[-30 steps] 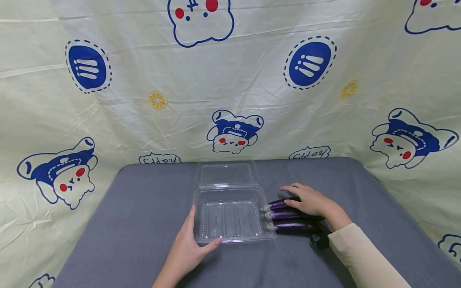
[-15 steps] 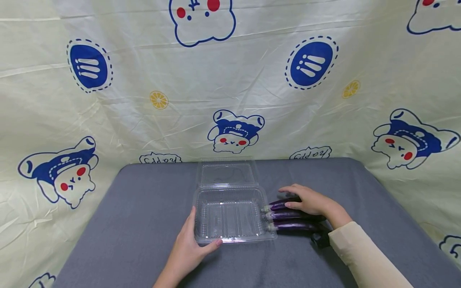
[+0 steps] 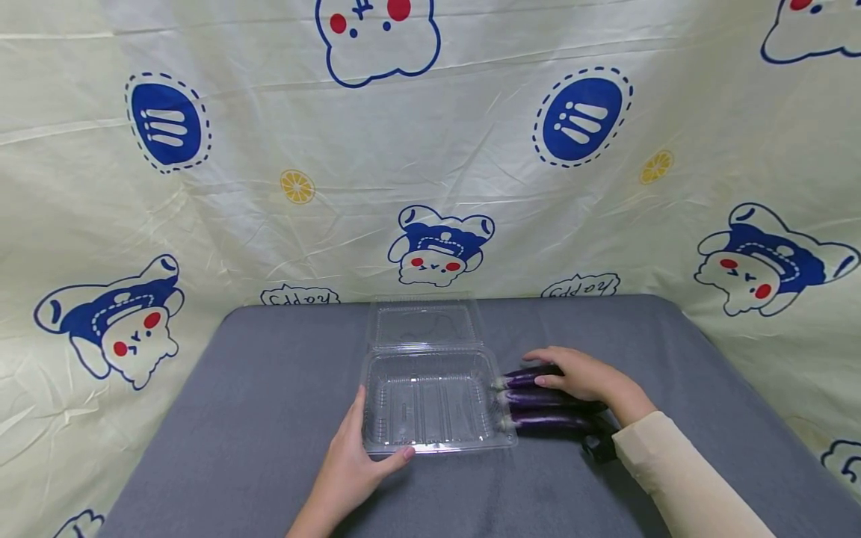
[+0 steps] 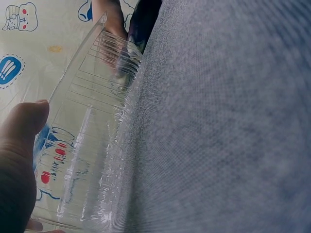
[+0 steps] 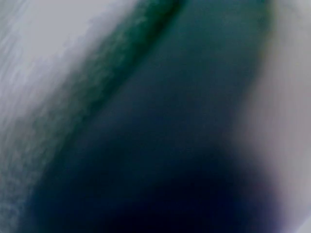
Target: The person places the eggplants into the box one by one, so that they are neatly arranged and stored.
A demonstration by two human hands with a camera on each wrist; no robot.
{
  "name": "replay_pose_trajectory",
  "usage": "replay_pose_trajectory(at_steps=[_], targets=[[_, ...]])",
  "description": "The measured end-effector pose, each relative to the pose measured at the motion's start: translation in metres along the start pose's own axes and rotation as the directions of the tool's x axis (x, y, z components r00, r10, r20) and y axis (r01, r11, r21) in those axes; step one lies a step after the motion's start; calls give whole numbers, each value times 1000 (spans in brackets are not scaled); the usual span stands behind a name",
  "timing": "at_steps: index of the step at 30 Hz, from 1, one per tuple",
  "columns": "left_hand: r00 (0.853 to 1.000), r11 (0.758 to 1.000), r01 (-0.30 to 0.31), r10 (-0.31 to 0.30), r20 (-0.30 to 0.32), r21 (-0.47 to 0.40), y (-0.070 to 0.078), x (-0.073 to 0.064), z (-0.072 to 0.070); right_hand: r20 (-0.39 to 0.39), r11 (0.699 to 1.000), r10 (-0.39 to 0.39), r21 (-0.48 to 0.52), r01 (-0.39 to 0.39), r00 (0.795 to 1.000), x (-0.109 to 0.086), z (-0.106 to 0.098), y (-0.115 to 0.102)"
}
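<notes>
A clear plastic clamshell container (image 3: pixel 427 407) lies on the grey cloth, its lid (image 3: pixel 424 325) folded back away from me. My left hand (image 3: pixel 353 463) holds its near left corner, thumb on the front rim and fingers along the left side. In the left wrist view the thumb (image 4: pixel 29 121) rests at the rim. Three dark purple eggplants lie side by side to the right, pale ends toward the container. My right hand (image 3: pixel 581 376) grips the farthest eggplant (image 3: pixel 521 379), thumb on the near side. Below it are the middle eggplant (image 3: pixel 538 400) and nearest eggplant (image 3: pixel 548 420). A dark blur (image 5: pixel 160 121) fills the right wrist view.
A grey cloth-covered table (image 3: pixel 269 403) bears everything. Behind it hangs a pale printed curtain (image 3: pixel 471 164), which also runs along both sides. A small dark object (image 3: pixel 599 447) shows under the right wrist, partly hidden by the sleeve.
The farthest eggplant's pale end has shifted slightly right, away from the container, along with my right hand's fingers. The left hand and container have hardly moved.
</notes>
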State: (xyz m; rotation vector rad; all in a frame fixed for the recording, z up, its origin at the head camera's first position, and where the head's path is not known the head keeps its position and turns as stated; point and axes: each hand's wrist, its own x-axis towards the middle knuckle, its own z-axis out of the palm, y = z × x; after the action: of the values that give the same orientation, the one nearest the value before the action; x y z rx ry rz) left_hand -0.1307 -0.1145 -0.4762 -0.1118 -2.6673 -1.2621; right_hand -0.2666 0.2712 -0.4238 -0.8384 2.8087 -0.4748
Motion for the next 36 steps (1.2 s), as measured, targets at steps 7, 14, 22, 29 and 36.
replay_pose_trajectory(at_steps=[7, 14, 22, 29, 36], targets=[[1000, 1000, -3, 3, -6, -3, -1, 0, 0, -2, 999, 22, -44, -22, 1000, -1, -1, 2], [1000, 1000, -3, 3, -2, -1, 0, 0, -1, -1, 997, 46, -56, -46, 999, 0, 2, 5], [1000, 1000, 0, 0, 0, -2, 0, 0, 0, -48, 998, 25, -61, -28, 999, -1, 5, 8], [1000, 1000, 2, -2, -2, -5, 1, 0, 1, -153, 999, 7, -40, -13, 988, -5, 9, 16], [1000, 1000, 0, 0, -6, -5, 1, 0, 0, -281, 1000, 1, -28, -10, 960, -6, 9, 18]])
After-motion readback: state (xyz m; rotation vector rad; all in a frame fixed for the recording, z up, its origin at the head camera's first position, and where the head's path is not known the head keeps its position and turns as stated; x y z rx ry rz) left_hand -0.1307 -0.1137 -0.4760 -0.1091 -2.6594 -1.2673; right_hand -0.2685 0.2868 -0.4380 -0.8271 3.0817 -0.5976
